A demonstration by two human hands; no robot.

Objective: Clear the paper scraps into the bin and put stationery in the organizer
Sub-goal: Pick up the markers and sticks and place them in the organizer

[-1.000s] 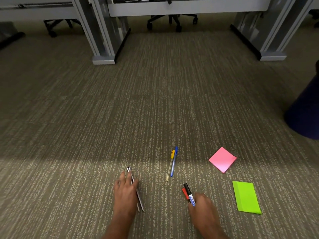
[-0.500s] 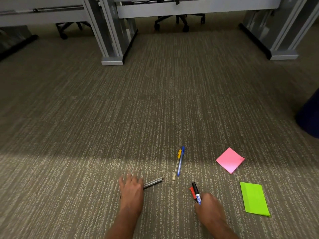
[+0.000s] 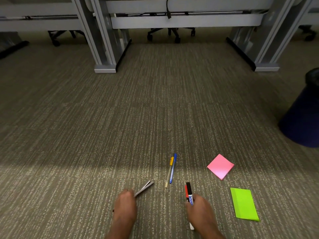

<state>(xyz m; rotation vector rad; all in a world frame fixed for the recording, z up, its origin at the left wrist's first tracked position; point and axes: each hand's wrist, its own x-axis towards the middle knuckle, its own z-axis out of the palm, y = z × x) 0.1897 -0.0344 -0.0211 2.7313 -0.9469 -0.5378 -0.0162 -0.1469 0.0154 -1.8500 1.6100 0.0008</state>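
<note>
Gathering stationery off the carpet, the left hand point(image 3: 124, 207) is clamped on two grey pens point(image 3: 144, 188) and the right hand point(image 3: 201, 211) on two markers point(image 3: 189, 193), so the blue and yellow pens point(image 3: 171, 169) at 12 o'clock seem next.

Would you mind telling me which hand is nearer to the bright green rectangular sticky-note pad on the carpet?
Right. The right hand, holding markers, sits just left of the green sticky-note pad. The left hand, gripping grey pens, is farther left, beyond the right hand.

Two pens point(image 3: 171, 169) lie side by side on carpet point(image 3: 155, 109).
</note>
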